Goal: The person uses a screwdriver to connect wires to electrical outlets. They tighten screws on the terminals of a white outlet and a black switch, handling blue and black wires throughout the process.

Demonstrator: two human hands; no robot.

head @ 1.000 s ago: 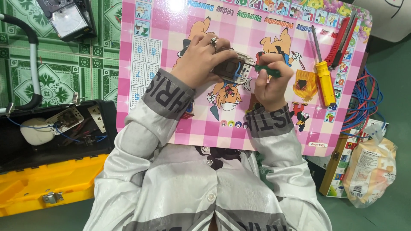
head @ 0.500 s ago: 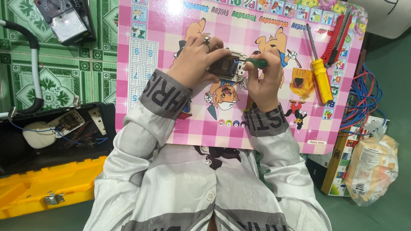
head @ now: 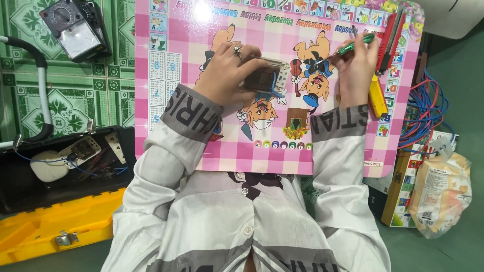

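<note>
Switch box [head: 266,79], small and grey with a blue wire on it, sits near the top middle of the frame, and we hold it just above the pink picture table [head: 166,75]. Our left hand [head: 231,70] is wrapped around its left side, fingers curled over the top, so that hand is closed on it. Our right hand [head: 355,68] is off to the right of the box, apart from it. That hand pinches a thin screwdriver [head: 348,50] with a green handle. The long side of the screwdriver runs across the frame, a bit tilted, with the handle up at the right and the metal tip pointing left and down toward the box. So the box lies to the left of the tip, with a gap between them.

A yellow tool [head: 375,98] and a red tool [head: 388,35] lie on the table just right of the right hand. Blue and red wires [head: 423,111] pile up at the right edge. A meter [head: 75,30] sits on the floor at the upper left, and a yellow toolbox [head: 55,231] is at the lower left.
</note>
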